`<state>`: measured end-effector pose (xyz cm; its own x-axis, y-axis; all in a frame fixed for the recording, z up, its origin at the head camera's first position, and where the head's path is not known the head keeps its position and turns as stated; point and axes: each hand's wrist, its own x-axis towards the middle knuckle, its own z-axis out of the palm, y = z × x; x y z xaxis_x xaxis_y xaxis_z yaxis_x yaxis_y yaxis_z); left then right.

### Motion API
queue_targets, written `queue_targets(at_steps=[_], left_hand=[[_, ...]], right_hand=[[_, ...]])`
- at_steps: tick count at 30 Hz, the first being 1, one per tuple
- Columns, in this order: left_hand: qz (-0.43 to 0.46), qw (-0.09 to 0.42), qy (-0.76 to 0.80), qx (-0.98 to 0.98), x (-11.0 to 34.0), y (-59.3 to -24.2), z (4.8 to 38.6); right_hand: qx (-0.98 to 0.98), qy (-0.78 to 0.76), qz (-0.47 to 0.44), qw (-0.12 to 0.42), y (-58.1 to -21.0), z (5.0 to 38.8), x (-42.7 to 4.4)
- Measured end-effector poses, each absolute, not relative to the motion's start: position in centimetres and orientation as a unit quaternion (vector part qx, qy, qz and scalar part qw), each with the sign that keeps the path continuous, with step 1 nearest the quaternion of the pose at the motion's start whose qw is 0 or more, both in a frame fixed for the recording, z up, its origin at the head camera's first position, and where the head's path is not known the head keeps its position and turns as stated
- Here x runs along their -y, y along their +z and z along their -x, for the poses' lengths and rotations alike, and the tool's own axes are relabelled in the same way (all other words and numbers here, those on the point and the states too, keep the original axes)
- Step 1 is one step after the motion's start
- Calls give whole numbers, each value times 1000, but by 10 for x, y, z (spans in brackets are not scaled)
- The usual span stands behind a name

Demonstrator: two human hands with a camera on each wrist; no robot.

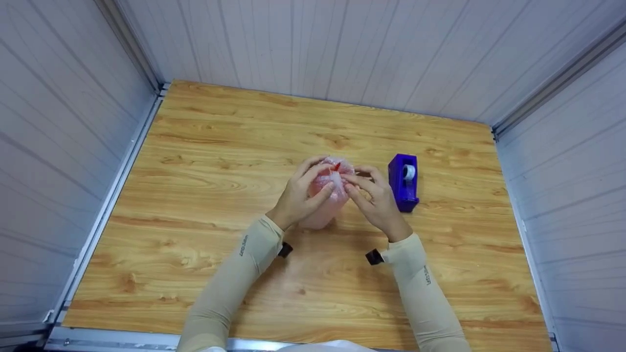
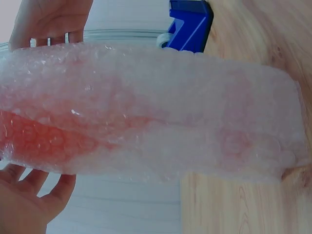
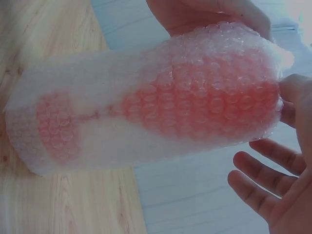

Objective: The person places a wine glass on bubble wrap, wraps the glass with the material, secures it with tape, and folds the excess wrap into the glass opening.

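A red stemmed glass wrapped in bubble wrap (image 1: 323, 210) stands upright on the table; its wide bowl, thin stem and foot show through the wrap in the right wrist view. At its top the bubble wrap is gathered and folded inward, and a bit of red shows there. My left hand (image 1: 297, 196) grips the upper left of the bundle, thumb in front and fingers across the top. From the other side, my right hand (image 1: 377, 203) pinches the gathered wrap between thumb and fingertips. In the right wrist view, its other fingers (image 3: 265, 178) stand away from the wrap.
A blue tape dispenser (image 1: 398, 188) with a roll of clear tape (image 1: 409, 172) stands right of my right hand. The wood-grain table (image 1: 195, 195) is bordered by pale panel walls (image 1: 313, 49) at the back and both sides.
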<state>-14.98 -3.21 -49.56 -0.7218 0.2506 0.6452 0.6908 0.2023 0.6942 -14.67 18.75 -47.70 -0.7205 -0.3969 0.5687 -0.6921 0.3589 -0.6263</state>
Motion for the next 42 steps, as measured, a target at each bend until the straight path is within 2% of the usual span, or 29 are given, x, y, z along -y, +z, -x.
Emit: queue_targets(at_steps=[7,19,25,35,42], left_hand=[[281,183,-541,772,33,-493,149],[288,186,-512,788,35,-503,150],[299,215,-466,805,36,-506,154],[359,271,-280,848,39,-510,152],[354,265,-244,863,39,-513,157]], right_hand=[[808,452,-333,176,-476,149,-180],[811,406,-382,175,-478,151,-175],[834,341,-398,172,-480,152,-174],[862,289,-392,143,-485,155,-172],[832,324,-404,198,-485,156,-169]])
